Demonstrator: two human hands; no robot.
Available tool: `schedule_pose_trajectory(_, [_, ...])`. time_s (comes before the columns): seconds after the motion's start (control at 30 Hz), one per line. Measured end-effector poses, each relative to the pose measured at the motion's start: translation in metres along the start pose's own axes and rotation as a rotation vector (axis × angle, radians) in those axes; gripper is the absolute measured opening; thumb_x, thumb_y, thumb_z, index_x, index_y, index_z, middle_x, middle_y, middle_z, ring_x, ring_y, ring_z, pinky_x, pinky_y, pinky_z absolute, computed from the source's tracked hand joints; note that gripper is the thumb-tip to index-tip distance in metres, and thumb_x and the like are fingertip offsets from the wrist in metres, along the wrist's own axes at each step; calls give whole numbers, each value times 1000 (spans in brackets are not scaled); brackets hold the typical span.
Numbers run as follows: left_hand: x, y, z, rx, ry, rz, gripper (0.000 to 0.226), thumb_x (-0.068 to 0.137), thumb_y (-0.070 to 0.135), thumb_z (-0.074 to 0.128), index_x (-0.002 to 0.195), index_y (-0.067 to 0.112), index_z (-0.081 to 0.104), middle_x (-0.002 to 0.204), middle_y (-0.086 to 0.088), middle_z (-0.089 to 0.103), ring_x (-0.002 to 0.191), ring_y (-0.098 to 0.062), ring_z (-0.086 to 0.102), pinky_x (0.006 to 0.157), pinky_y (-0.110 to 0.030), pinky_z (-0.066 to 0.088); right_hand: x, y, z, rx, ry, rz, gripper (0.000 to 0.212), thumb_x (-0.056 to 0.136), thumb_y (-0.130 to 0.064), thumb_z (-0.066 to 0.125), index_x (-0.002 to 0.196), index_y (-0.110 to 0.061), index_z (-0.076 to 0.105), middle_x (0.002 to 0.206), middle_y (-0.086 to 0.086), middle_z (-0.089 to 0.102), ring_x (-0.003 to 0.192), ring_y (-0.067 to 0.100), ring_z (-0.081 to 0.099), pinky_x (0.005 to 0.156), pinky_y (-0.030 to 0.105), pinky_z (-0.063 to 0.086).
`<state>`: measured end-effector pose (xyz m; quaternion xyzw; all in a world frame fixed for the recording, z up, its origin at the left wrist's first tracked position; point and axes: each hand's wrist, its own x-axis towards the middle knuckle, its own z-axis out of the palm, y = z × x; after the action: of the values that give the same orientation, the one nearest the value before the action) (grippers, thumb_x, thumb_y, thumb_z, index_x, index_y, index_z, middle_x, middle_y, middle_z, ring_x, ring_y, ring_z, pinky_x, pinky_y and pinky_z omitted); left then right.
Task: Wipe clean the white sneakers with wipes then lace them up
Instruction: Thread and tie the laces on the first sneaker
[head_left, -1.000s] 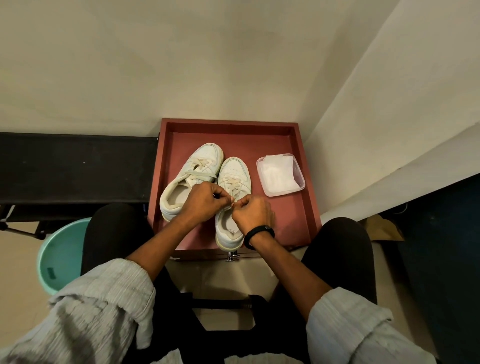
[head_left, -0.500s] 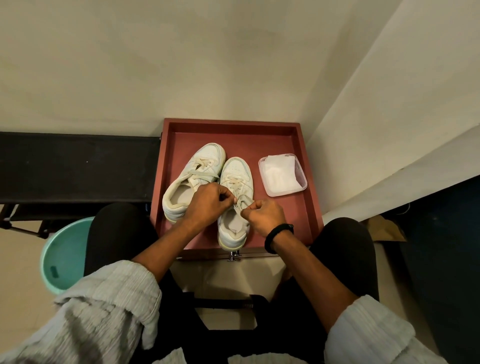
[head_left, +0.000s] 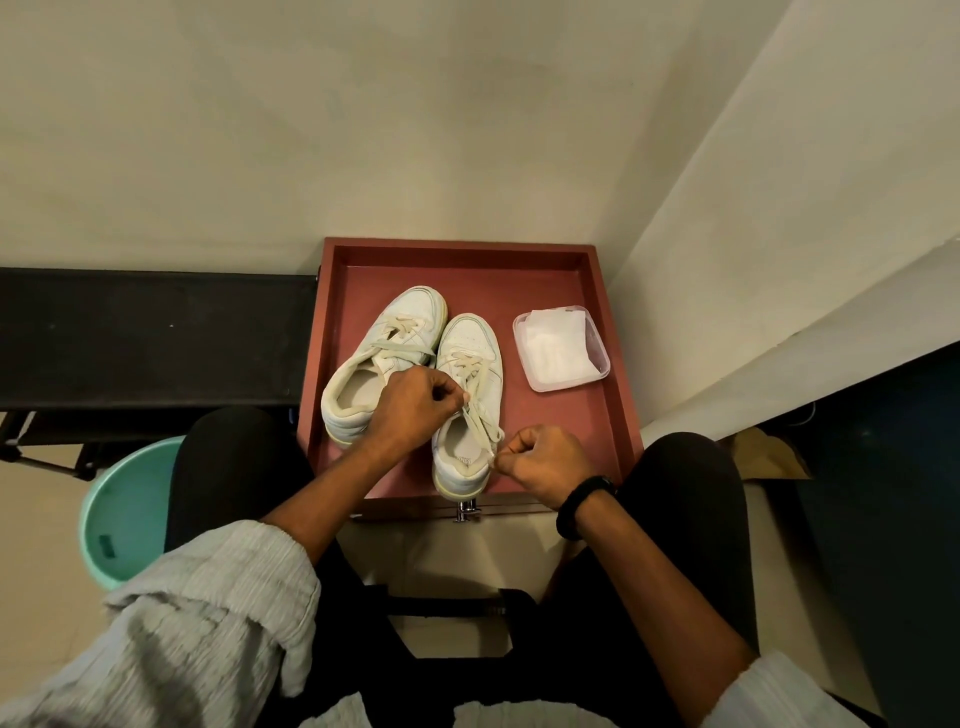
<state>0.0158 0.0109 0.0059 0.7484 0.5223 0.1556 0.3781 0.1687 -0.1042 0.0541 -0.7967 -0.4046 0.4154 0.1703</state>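
While both sneakers sat side by side in the red tray (head_left: 618, 395), the left hand (head_left: 410, 410) pinched one lace end above the right sneaker (head_left: 467, 358), and the right hand (head_left: 545, 460) pinched the other end beside its heel; wipes (head_left: 556, 348) lay nearby.

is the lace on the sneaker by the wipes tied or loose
Loose: left hand and right hand each pinch an end of the lace on that sneaker; no bow.

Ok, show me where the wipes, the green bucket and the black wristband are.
wipes (head_left: 553, 349), head view, on the top white sheet.
bucket (head_left: 135, 499), head view, on its green inner wall.
wristband (head_left: 580, 497), head view, on the middle of the black band.
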Motion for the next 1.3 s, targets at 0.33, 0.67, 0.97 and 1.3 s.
schedule_pose_trajectory(0.33, [-1,3,0,-29,29,-75,18,91,33,72,87,17,79,77,4,75,73,-10,65,68,-23,43,2,5,-6,-124,51,-17,23,79,-28,75,62,-23,61,64,-10,65,70,13,64,68,29,55])
schedule_pose_trajectory(0.67, [25,34,3,325,-47,-172,60,83,66,64,75,6,63,80,-14,70,81,-32,66,65,-32,42,12,-28,22,-519,203,-217,47,84,-53,63,116,-18,59,112,4,65,102,28,64,87,41,50])
schedule_pose_trajectory(0.97, [45,41,3,255,-51,-151,27,84,24,71,71,6,56,83,-21,69,84,-36,68,62,-30,39,-3,-35,31,-652,219,-319,20,95,-29,53,102,-18,67,100,7,70,91,28,64,86,38,38])
schedule_pose_trajectory(1.3, [56,25,-11,-81,-45,-219,29,84,35,80,87,6,76,80,-11,77,57,-12,65,60,-21,50,7,-32,34,-629,68,-192,39,93,-51,55,105,-16,68,110,7,67,98,28,63,87,40,40])
